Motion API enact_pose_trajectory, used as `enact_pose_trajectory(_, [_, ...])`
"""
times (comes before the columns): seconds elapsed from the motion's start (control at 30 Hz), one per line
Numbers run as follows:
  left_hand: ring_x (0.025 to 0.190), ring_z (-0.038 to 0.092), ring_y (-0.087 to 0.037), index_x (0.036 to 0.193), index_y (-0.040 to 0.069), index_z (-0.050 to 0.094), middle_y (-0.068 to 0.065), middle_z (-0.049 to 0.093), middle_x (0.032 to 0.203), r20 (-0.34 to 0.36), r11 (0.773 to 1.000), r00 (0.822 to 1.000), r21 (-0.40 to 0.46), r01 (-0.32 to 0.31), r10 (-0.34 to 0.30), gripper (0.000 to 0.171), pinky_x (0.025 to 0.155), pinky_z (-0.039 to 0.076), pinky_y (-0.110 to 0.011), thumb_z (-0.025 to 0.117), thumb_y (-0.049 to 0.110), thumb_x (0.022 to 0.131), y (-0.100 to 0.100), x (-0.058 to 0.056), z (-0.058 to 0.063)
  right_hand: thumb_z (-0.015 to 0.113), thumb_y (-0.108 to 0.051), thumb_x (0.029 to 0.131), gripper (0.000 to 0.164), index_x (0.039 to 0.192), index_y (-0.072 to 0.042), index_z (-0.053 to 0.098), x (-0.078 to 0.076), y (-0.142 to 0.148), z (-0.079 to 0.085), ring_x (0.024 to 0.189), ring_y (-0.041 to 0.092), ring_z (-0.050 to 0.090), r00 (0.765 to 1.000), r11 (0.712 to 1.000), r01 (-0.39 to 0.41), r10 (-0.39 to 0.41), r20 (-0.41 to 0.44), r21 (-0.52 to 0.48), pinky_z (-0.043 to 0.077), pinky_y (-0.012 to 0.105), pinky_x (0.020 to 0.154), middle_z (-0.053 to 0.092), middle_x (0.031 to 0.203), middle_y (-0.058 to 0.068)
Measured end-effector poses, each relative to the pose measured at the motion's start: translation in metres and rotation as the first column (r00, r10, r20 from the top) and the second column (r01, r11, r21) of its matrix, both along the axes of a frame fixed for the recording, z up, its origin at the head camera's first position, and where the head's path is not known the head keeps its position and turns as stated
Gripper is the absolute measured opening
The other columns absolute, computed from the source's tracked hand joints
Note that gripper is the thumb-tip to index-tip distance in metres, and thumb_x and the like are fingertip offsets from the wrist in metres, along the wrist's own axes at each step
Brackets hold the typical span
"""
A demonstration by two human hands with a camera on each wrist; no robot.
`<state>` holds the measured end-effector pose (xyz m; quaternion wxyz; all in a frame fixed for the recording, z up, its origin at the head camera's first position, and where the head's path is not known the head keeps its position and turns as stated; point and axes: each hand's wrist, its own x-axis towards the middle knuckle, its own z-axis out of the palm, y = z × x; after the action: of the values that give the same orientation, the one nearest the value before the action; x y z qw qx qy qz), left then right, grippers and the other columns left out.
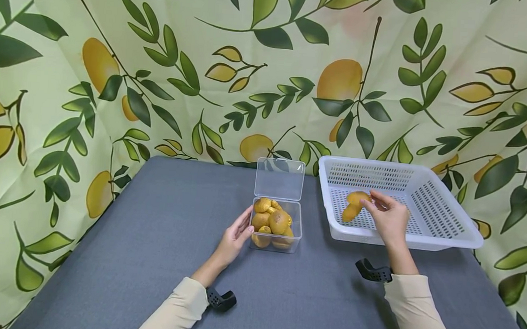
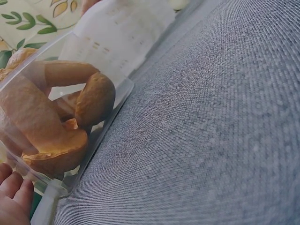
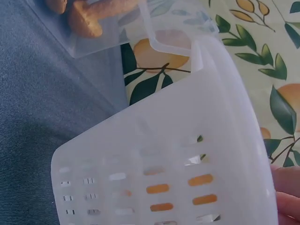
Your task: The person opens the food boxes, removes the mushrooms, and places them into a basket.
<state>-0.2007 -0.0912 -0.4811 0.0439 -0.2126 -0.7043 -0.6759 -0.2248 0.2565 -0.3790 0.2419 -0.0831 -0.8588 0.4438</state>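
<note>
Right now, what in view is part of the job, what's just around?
Job:
golden-brown round-capped mushrooms
clear hinged plastic box
white rectangular plastic basket
left hand, at box
right hand, pinching a mushroom

Just around:
grey table cover
leaf-print cloth backdrop
black wrist devices

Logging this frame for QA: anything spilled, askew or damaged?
Nothing stands out. The box stands upright, lid open, mushrooms piled inside; the basket sits upright to its right. I see no spill or breakage; fine damage would be too small to tell.
</note>
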Motion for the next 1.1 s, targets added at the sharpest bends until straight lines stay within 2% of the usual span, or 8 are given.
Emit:
enact_pose_trajectory(0.07, [0.145, 0.025, -0.041, 0.149, -0.008, 0.026, -0.029, 0.026, 0.156, 0.002, 1.0, 1.0, -0.004, 0.001, -0.001, 0.055, 0.11, 0.026, -0.004, 0.046, 0.004, 0.098, 0.0, 0.0, 0.0, 0.075, -0.012, 0.083, 0.039, 0.118, 0.003, 0.067, 0.001, 0.0, 0.0, 0.101, 0.023, 0.07, 1.0, 1.0, 0.015, -0.016, 0.022, 0.024, 0.045, -0.005, 0.077, 0.068, 0.118, 0.024])
enact_pose_trajectory(0.1, [0.145, 0.025, -0.041, 0.149, -0.007, 0.026, -0.029, 0.025, 0.156, 0.004, 1.0, 1.0, -0.007, 0.001, -0.001, 0.055, 0.111, 0.026, -0.004, 0.046, 0.005, 0.099, 0.0, 0.0, 0.0, 0.074, -0.013, 0.084, 0.039, 0.118, 0.002, 0.067, 0.001, 0.0, -0.001, 0.102, 0.023, 0.07, 0.999, 0.999, 0.018, -0.019, 0.027, 0.03, 0.044, -0.005, 0.077, 0.068, 0.118, 0.024])
enact_pose_trajectory(0.17, [0.146, 0.024, -0.041, 0.149, -0.006, 0.026, -0.028, 0.025, 0.156, 0.007, 1.0, 1.0, -0.014, 0.0, 0.0, 0.055, 0.112, 0.026, -0.005, 0.046, 0.005, 0.099, 0.0, 0.0, 0.001, 0.073, -0.012, 0.084, 0.037, 0.117, 0.003, 0.067, 0.002, 0.0, -0.002, 0.093, 0.007, 0.071, 1.0, 1.0, 0.006, -0.007, 0.012, 0.026, 0.044, -0.007, 0.075, 0.069, 0.116, 0.024])
enact_pose_trajectory(0.27, [0.146, 0.024, -0.04, 0.15, -0.004, 0.026, -0.026, 0.025, 0.157, 0.014, 1.0, 1.0, -0.025, -0.002, 0.002, 0.055, 0.113, 0.027, -0.008, 0.046, 0.007, 0.099, -0.001, -0.001, 0.001, 0.071, -0.01, 0.086, 0.033, 0.115, 0.005, 0.068, 0.004, -0.003, -0.003, 0.078, -0.023, 0.055, 1.0, 0.999, -0.023, 0.024, -0.02, 0.025, 0.041, -0.01, 0.07, 0.069, 0.114, 0.026])
enact_pose_trajectory(0.37, [0.146, 0.024, -0.04, 0.15, -0.004, 0.026, -0.026, 0.025, 0.157, 0.016, 0.999, 1.0, -0.033, -0.003, 0.003, 0.055, 0.114, 0.027, -0.01, 0.046, 0.007, 0.1, 0.0, -0.001, 0.001, 0.069, -0.007, 0.087, 0.029, 0.112, 0.007, 0.068, 0.007, -0.007, -0.003, 0.076, -0.032, 0.046, 0.996, 0.997, -0.071, 0.073, -0.055, 0.033, 0.04, -0.011, 0.069, 0.069, 0.111, 0.027])
enact_pose_trajectory(0.63, [0.146, 0.024, -0.041, 0.15, -0.005, 0.025, -0.027, 0.025, 0.157, 0.021, 0.999, 1.0, -0.035, 0.001, 0.0, 0.055, 0.115, 0.026, -0.012, 0.045, 0.007, 0.1, -0.001, 0.0, 0.001, 0.07, -0.003, 0.085, 0.025, 0.108, 0.009, 0.069, 0.018, -0.027, 0.001, 0.079, -0.031, 0.05, 0.974, 0.978, -0.2, 0.204, -0.101, 0.05, 0.042, -0.009, 0.072, 0.07, 0.107, 0.029])
enact_pose_trajectory(0.9, [0.148, 0.024, -0.035, 0.151, -0.003, 0.025, -0.023, 0.025, 0.159, 0.046, 0.998, 0.999, -0.054, 0.012, -0.01, 0.056, 0.12, 0.024, -0.035, 0.046, 0.009, 0.1, -0.001, 0.002, 0.002, 0.07, 0.002, 0.083, 0.024, 0.106, 0.01, 0.069, 0.025, -0.045, 0.005, 0.077, -0.03, 0.052, 0.943, 0.948, -0.316, 0.318, -0.097, 0.033, 0.046, -0.006, 0.07, 0.07, 0.103, 0.031])
enact_pose_trajectory(1.1, [0.148, 0.025, -0.034, 0.151, -0.003, 0.025, -0.021, 0.025, 0.159, 0.044, 0.997, 0.999, -0.072, 0.015, -0.012, 0.056, 0.118, 0.025, -0.022, 0.046, 0.009, 0.1, -0.002, 0.002, 0.002, 0.071, 0.002, 0.082, 0.026, 0.107, 0.009, 0.069, 0.027, -0.058, 0.005, 0.078, -0.027, 0.054, 0.917, 0.921, -0.388, 0.39, -0.078, 0.04, 0.048, -0.003, 0.07, 0.071, 0.102, 0.029])
